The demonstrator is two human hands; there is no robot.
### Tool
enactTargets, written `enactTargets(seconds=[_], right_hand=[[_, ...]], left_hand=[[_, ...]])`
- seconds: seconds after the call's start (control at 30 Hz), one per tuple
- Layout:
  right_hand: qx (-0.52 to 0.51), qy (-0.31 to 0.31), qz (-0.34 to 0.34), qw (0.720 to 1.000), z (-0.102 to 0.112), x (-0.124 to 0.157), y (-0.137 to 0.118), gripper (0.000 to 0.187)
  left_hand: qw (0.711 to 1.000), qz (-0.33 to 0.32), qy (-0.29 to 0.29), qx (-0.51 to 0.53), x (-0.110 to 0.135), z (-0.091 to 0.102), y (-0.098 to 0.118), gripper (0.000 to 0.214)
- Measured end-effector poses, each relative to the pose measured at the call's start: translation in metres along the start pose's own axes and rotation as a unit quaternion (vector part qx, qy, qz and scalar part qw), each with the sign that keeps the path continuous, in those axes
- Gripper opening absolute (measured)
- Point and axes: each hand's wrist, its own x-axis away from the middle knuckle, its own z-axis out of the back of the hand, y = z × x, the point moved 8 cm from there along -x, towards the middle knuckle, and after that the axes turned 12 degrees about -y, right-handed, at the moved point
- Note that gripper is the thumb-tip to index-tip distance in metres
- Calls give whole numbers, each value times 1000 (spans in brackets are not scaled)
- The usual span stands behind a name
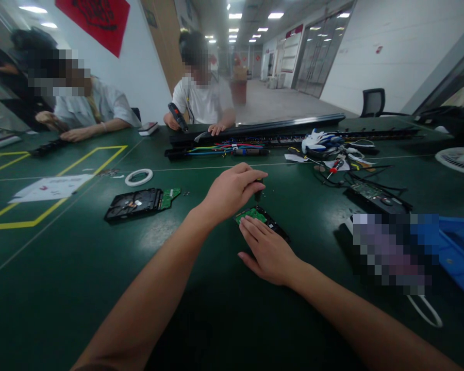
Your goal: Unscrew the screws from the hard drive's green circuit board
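A hard drive with a green circuit board [275, 224] lies on the green table in front of me. My left hand [232, 190] is above its far edge, fingers closed around a small screwdriver [258, 196]. The screwdriver points down at the board; its tip is too small to see clearly. My right hand [268, 251] lies over the near left part of the drive, fingers stretched out flat on the board, hiding part of it. Left of my left hand lies another black drive [133, 203], with a green circuit board [170, 198] sticking out at its right end.
Tiny screws [186, 193] and a white tape ring [139, 177] lie to the left. Cables, gloves [320, 141] and a red-handled screwdriver [336, 166] are at the back right, with a blue bin [458, 247] nearer. Across the table, a person holds a power screwdriver [178, 117].
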Motion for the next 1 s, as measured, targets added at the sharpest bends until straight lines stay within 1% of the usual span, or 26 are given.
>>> enactTargets(seconds=[0.1, 0.27, 0.33, 0.4, 0.5, 0.53, 0.7, 0.8, 0.9, 1.0], right_hand=[[5, -3, 1, 1000, -1, 0, 0, 69], [2, 4, -1, 1000, 0, 1, 1, 68], [3, 0, -3, 1000, -1, 1, 1, 69], [8, -2, -3, 1000, -2, 0, 1, 69], [13, 2, -3, 1000, -2, 0, 1, 69], [13, 4, -2, 1000, -1, 0, 1, 69], [12, 8, 0, 1000, 0, 1, 0, 69], [10, 8, 0, 1000, 0, 1, 0, 69], [6, 6, 0, 1000, 0, 1, 0, 69], [-4, 5, -2, 1000, 0, 1, 1, 68]], left_hand=[[999, 27, 14, -24, 0, -1, -3, 23], [997, 63, 33, -40, 2, 0, -6, 41], [996, 70, 36, -30, 2, 0, -6, 43], [997, 64, 34, -2, 1, 0, -5, 36], [998, 35, 20, 50, -1, -1, -3, 18], [998, 27, 15, 62, -1, -1, -2, 15], [996, 17, 4, 92, -1, -3, -3, 28], [994, -1, -14, 105, -1, -6, -2, 32], [995, -25, -21, 99, -1, -7, 0, 38], [996, -30, -17, 84, 0, -5, -1, 42]])
